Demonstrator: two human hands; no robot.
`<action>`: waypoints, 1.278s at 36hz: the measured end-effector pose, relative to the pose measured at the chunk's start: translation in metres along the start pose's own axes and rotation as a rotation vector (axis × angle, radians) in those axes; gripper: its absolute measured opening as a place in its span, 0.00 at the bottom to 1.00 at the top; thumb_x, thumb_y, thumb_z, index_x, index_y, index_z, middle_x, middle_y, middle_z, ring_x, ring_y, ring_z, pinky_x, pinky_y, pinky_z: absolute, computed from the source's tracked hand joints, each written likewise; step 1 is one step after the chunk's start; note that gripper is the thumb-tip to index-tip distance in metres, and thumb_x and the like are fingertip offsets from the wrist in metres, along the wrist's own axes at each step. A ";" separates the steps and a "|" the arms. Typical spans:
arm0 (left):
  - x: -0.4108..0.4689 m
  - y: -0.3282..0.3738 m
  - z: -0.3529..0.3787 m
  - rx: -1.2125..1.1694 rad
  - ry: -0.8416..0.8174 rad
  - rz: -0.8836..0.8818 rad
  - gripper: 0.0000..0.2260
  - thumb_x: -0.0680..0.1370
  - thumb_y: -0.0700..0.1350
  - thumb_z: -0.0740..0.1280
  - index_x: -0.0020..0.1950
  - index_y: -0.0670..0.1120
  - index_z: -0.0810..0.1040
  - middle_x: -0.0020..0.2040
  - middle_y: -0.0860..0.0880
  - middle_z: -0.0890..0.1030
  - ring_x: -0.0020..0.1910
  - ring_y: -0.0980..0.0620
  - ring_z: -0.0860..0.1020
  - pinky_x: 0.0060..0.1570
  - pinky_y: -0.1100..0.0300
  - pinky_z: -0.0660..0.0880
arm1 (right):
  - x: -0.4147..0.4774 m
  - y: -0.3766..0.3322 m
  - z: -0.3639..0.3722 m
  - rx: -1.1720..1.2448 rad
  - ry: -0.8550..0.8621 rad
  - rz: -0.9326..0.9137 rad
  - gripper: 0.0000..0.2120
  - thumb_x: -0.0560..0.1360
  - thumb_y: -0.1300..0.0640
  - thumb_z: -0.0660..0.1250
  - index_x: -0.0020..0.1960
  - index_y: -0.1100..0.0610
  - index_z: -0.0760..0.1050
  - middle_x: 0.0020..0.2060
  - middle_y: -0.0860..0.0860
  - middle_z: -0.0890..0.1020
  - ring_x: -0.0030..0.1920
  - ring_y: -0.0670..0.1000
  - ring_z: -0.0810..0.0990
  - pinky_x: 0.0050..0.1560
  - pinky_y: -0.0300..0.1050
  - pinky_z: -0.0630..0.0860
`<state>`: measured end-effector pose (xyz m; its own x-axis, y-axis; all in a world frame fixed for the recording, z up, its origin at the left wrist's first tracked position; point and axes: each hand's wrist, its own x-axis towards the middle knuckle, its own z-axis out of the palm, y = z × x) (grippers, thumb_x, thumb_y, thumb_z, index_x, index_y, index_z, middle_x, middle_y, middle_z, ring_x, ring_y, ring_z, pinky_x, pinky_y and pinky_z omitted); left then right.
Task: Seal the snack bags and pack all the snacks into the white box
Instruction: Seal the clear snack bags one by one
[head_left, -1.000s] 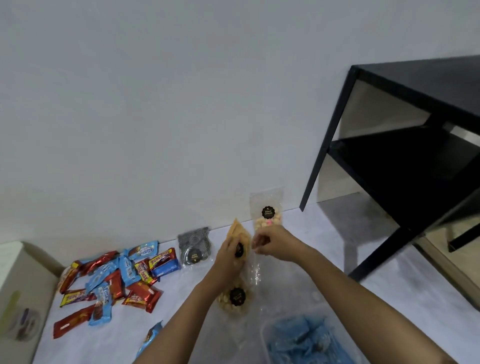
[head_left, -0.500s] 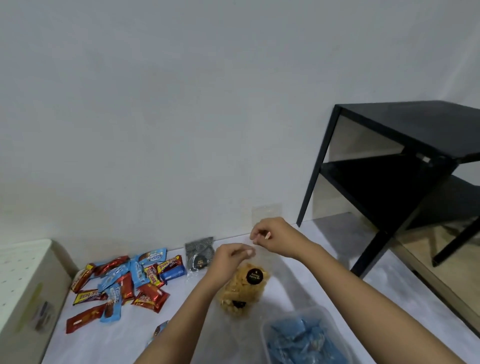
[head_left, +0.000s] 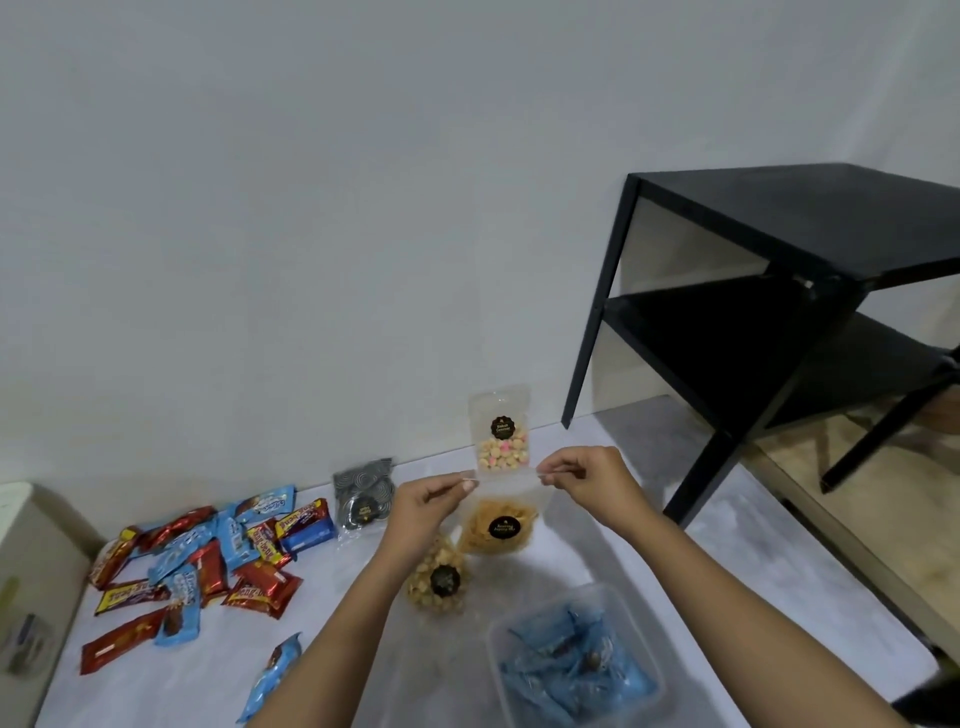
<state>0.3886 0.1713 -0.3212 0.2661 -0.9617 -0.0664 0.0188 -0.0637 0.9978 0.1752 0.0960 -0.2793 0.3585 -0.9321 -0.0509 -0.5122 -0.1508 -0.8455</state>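
At the centre of the frame we hold a clear bag of yellow chips (head_left: 498, 526) by its open top: our left hand (head_left: 428, 506) and right hand (head_left: 589, 478) each pinch one upper corner between fingers (head_left: 466, 485), so the seal strip runs level, left to right, equally near both; the white box (head_left: 36, 561) sits at the left edge

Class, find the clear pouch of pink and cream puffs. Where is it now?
Head view, centre: the pouch stands against the wall, just beyond the held bag of yellow chips, left of the black table.
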 end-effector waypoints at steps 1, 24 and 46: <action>0.000 -0.001 0.001 0.011 0.000 0.000 0.08 0.73 0.38 0.69 0.52 0.40 0.82 0.46 0.56 0.84 0.49 0.60 0.82 0.52 0.64 0.78 | 0.000 0.003 0.001 0.002 0.015 0.001 0.07 0.71 0.66 0.70 0.47 0.58 0.83 0.38 0.46 0.82 0.39 0.34 0.81 0.46 0.27 0.75; -0.003 -0.005 0.011 0.080 0.071 0.095 0.05 0.76 0.39 0.67 0.47 0.47 0.82 0.47 0.51 0.83 0.48 0.57 0.79 0.52 0.63 0.76 | -0.002 0.013 0.006 -0.008 0.063 0.037 0.09 0.70 0.63 0.72 0.36 0.52 0.77 0.37 0.53 0.83 0.40 0.51 0.83 0.43 0.40 0.77; 0.011 0.000 0.024 -0.010 0.156 -0.033 0.09 0.74 0.30 0.63 0.37 0.41 0.76 0.36 0.44 0.77 0.38 0.51 0.75 0.39 0.62 0.71 | 0.009 0.012 0.001 -0.137 -0.067 -0.014 0.10 0.72 0.59 0.69 0.35 0.47 0.75 0.35 0.44 0.79 0.39 0.46 0.77 0.44 0.41 0.74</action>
<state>0.3680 0.1542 -0.3221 0.4115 -0.9060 -0.0994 0.0398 -0.0911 0.9951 0.1731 0.0865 -0.2904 0.4151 -0.9063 -0.0789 -0.6066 -0.2111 -0.7665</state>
